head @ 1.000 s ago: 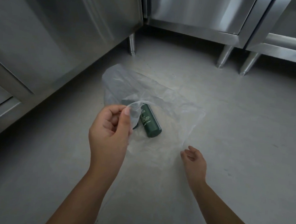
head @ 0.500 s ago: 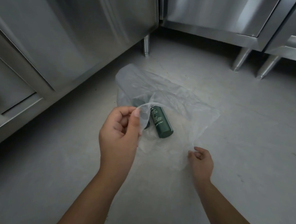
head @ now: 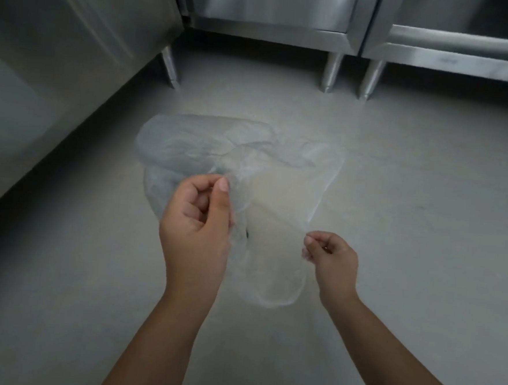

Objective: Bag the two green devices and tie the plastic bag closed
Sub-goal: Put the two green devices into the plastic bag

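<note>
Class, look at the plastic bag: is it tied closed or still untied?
Untied. The plastic bag lies loosely spread on the floor, no knot visible; the left hand and right hand each pinch an edge apart.

a commercial kitchen or food-preparation room is suggested. brushed stainless steel cabinets (head: 76,44) are seen from nine to two o'clock, raised on short round metal legs (head: 330,74) above the ground. a bare, smooth grey floor (head: 426,204) is laid throughout, of a seamless kind. an open steel shelf unit (head: 464,47) is visible at one o'clock.
</note>
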The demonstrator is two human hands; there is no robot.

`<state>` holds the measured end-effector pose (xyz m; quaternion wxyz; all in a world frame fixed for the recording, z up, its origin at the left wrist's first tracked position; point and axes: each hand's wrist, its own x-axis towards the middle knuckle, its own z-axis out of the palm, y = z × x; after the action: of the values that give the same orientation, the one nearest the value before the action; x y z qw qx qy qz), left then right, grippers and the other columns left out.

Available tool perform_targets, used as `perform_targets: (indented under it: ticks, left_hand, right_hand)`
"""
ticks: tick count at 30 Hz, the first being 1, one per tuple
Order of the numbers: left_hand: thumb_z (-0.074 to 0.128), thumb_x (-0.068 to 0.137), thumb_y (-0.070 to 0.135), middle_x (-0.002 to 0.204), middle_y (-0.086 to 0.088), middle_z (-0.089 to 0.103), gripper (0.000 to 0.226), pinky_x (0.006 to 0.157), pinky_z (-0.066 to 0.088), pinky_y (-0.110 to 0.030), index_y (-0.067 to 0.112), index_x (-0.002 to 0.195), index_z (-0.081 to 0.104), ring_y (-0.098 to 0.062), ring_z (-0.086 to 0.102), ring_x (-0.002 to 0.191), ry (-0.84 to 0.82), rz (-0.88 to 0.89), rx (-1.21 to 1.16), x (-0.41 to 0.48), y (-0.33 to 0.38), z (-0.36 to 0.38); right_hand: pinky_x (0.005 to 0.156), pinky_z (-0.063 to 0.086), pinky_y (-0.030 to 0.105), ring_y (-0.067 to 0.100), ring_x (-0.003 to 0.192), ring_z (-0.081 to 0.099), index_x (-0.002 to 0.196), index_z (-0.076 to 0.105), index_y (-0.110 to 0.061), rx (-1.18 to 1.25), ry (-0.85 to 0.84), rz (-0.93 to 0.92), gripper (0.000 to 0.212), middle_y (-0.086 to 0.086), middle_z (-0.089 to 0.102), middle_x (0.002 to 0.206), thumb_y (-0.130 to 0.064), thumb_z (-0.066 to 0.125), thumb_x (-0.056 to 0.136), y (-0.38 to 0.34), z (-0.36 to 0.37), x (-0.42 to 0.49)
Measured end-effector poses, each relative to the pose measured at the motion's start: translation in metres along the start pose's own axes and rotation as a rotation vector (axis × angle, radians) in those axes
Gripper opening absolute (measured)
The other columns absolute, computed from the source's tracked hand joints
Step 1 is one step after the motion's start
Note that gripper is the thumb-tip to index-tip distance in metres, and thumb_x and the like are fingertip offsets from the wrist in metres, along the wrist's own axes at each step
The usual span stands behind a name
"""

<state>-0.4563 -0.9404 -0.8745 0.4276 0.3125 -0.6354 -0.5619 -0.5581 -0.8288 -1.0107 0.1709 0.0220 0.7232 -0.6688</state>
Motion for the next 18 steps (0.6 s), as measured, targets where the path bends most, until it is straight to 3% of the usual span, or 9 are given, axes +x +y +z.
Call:
perform_targets:
  ticks: [8,18]
  left_hand:
    - [0.051,0.090,0.011,0.045,0.005,0.050,0.016,0.038,0.037,-0.016,0.016,0.076,0.056,-0.005,0.041,0.039,-0.166,-0.073,-0.141,-0.022,0.027,0.048]
    - [0.052,0.091,0.015,0.053,-0.001,0.047,0.019,0.042,0.035,-0.023,0.024,0.074,0.055,-0.011,0.038,0.045,-0.315,-0.236,0.118,-0.025,0.137,0.051]
  right_hand:
    - [0.050,0.048,0.013,0.005,0.043,0.053,0.071,0.063,-0.009,0.100,0.113,-0.009,0.016,-0.002,0.060,0.045,0.004,0.060,0.079,-0.073,-0.083,-0.043]
    - [0.048,0.045,0.012,0.005,0.042,0.051,0.066,0.063,-0.013,0.060,0.265,0.157,0.023,-0.004,0.059,0.042,0.005,0.060,0.080,-0.204,-0.123,-0.118]
